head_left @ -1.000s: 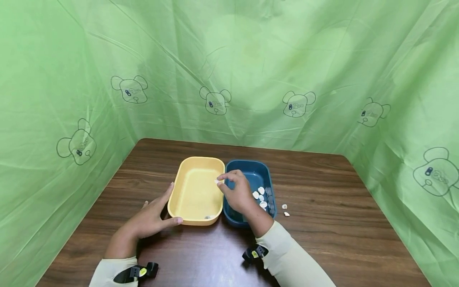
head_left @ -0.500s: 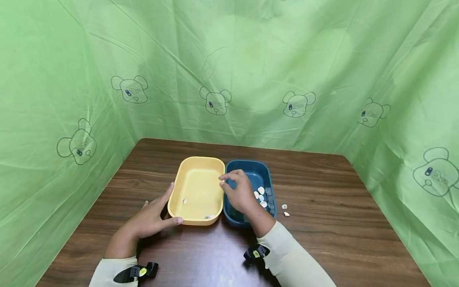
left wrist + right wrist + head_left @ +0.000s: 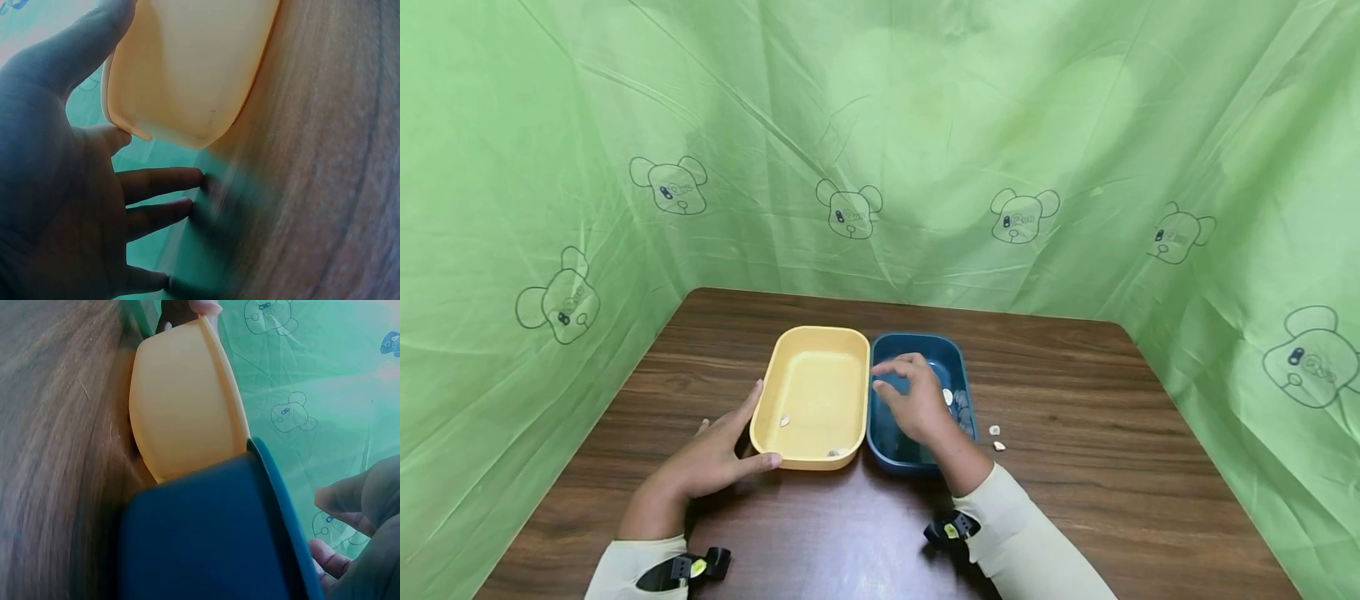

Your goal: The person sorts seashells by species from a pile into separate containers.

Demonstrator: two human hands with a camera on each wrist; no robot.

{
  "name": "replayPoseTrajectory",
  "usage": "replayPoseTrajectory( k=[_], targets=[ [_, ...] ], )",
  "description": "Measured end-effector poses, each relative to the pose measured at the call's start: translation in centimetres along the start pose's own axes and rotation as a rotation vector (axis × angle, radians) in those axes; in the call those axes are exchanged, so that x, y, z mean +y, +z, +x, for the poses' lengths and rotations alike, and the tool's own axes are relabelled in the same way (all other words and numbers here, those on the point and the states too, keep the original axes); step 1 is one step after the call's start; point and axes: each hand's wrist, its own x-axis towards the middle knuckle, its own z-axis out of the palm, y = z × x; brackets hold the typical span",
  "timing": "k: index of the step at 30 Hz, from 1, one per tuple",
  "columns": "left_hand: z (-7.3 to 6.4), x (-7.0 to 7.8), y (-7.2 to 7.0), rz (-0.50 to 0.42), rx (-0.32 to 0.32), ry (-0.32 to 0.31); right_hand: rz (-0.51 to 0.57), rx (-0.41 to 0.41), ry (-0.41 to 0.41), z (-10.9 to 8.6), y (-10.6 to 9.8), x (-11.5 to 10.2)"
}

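Note:
My left hand [image 3: 715, 457] touches the near left corner of a yellow plastic tub [image 3: 812, 379], thumb along the near rim and a fingertip at the left rim. Its other fingers are spread straight toward the tabletop in the left wrist view. Inside that tub lies a small white shell [image 3: 785, 421], with a few small pieces [image 3: 837, 452] near the front wall. Over the blue tub [image 3: 952, 357] hovers my right hand [image 3: 919, 404], thumb and index finger apart with nothing between them. A white shell [image 3: 948, 397] and dark grey stones [image 3: 961, 408] show beside it; the hand hides the others.
The tubs stand side by side on a brown wooden table [image 3: 1060, 383]. Two small white shells [image 3: 995, 431] lie on the wood right of the blue tub. A green curtain [image 3: 925, 125] with printed bear heads surrounds the table's far side and both flanks.
My right hand has let go of a small white shell, which now lies in the yellow tub. That hand has since moved right, over the blue tub. The left hand stays put.

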Motion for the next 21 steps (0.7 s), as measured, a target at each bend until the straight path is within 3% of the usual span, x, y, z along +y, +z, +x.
replayPoseTrajectory(
  k=[11,21],
  targets=[
    [0.1,0.1,-0.4,0.000,-0.004,0.007,-0.036,0.078,-0.053,-0.9,-2.6,1.6],
    [-0.1,-0.2,-0.2,-0.003,-0.010,-0.002,-0.093,0.159,-0.034,-1.9,-5.9,3.8]
  ],
)
